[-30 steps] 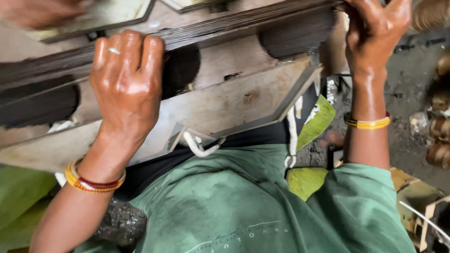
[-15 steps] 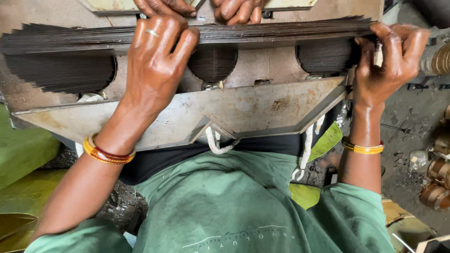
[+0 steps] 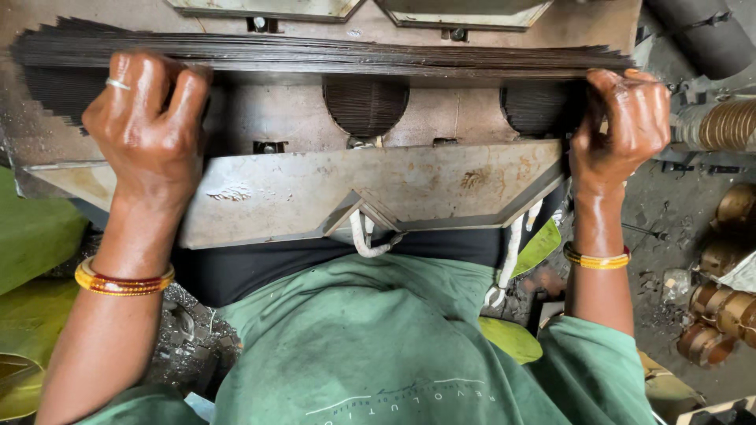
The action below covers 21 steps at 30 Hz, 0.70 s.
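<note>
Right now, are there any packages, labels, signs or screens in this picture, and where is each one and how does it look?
Printed marking on the green shirt: low in the middle of the picture, a thin pale curved line with small pale lettering, on the person's own chest.
Pale printed scrap: far right edge, above the round brass-coloured coils; whitish and crumpled, too small to tell its kind.
No packages, signs or screens show.

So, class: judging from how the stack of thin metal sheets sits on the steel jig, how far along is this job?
Done: a tall stack of thin metal sheets lies on edge across the steel jig. In hand: the left hand and right hand grip its two ends. Left: the sheet edges look uneven at the left end, so squaring seems unfinished.
</note>
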### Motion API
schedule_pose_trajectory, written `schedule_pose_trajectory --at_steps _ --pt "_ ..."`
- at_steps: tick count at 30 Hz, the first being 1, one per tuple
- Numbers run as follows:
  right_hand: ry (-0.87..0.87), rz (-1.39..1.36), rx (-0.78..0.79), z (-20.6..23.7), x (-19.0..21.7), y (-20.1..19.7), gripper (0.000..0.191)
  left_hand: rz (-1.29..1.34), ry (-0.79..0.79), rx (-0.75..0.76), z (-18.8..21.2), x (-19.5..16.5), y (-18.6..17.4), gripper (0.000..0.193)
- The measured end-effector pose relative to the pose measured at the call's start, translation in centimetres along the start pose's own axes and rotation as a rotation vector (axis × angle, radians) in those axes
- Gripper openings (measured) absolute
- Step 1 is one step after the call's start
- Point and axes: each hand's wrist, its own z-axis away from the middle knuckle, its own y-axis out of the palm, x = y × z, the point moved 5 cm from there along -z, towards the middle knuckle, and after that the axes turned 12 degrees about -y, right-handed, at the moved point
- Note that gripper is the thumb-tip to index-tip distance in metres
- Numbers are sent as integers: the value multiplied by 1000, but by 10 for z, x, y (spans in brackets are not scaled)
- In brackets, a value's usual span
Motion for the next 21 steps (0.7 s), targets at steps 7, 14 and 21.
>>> schedule_pose_trajectory --at_steps 7,14,21 --pt "-19 39 31 -2 17 -1 33 -20 39 -68 1 1 -3 11" --pt "-23 21 -45 -10 25 -10 36 -56 -15 -58 6 -5 -2 11" --pt "-4 29 -46 -6 24 -6 39 -95 -19 -48 -2 -4 4 15"
